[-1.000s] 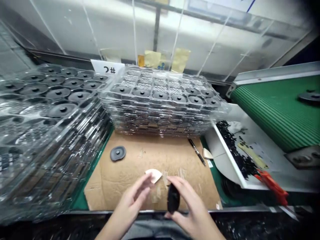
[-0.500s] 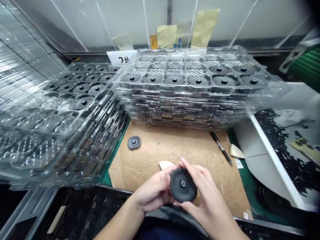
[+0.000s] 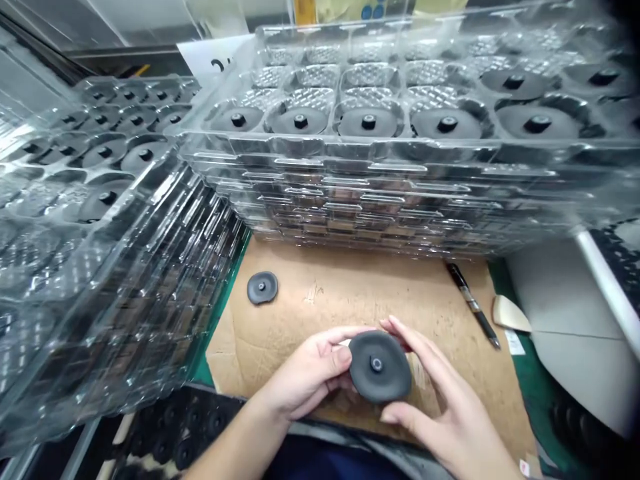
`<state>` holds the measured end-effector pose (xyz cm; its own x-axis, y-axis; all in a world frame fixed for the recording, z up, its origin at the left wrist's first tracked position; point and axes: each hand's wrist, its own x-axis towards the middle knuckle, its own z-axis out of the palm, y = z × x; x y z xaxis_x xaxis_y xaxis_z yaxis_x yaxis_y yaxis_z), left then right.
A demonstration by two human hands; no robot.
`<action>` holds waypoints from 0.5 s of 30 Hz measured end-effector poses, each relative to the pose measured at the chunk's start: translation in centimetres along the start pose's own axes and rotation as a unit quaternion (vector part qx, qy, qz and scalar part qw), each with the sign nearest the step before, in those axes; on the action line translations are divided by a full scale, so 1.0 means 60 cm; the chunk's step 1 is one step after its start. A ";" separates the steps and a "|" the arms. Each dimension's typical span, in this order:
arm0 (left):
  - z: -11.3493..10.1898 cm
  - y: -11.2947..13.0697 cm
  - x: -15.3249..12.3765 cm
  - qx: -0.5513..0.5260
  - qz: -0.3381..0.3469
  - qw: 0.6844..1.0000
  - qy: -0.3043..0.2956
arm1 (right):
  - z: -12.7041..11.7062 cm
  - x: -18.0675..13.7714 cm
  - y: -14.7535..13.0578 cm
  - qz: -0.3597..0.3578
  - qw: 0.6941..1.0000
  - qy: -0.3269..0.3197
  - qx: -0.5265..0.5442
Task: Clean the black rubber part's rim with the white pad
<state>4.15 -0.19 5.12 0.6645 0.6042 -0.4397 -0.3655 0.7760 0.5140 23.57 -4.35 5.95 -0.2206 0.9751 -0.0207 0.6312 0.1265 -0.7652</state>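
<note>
My left hand [image 3: 315, 367] pinches a round black disc [image 3: 383, 383] by its left edge, thumb on the near face. The disc is slightly dished, with a short stub at its centre that faces me. Around its right side my right hand [image 3: 440, 400] is spread, thumb below and fingers above, with a gap between palm and disc. Whether its fingertips touch the rim is hard to make out. A similar black disc [image 3: 262, 288] lies on the cardboard sheet [image 3: 350, 287], farther left. A pale piece behind the held disc is mostly hidden.
Stacked clear plastic trays [image 3: 370, 160] stand at the back, the top one partly filled with black discs. Another clear tray stack [image 3: 150, 267] is at left. On the right are a black pen [image 3: 473, 303], a cream wedge [image 3: 510, 315] and a white bin [image 3: 565, 333].
My view has moved closer to the tray stacks. The held disc has shifted slightly right and turned a little. My right hand has loosened away from the disc's right edge.
</note>
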 end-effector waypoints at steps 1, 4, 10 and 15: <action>-0.002 0.004 0.001 0.002 0.007 1.000 0.003 | 0.000 0.004 0.002 0.002 1.000 -0.001 0.001; -0.008 0.015 0.007 0.004 0.029 1.000 0.011 | 0.003 0.019 0.004 -0.006 1.000 -0.002 0.003; -0.022 0.024 0.019 0.045 0.052 0.997 0.018 | 0.010 0.036 0.003 -0.006 1.000 0.012 0.004; -0.027 0.022 0.021 0.056 0.042 0.997 0.021 | 0.010 0.035 0.002 -0.007 1.000 0.011 -0.001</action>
<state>3.42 1.88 4.05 0.6053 0.6759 -0.4205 -0.3420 0.6979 0.6293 22.74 -2.43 5.45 -0.2132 0.9770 0.0035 0.6290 0.1401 -0.7647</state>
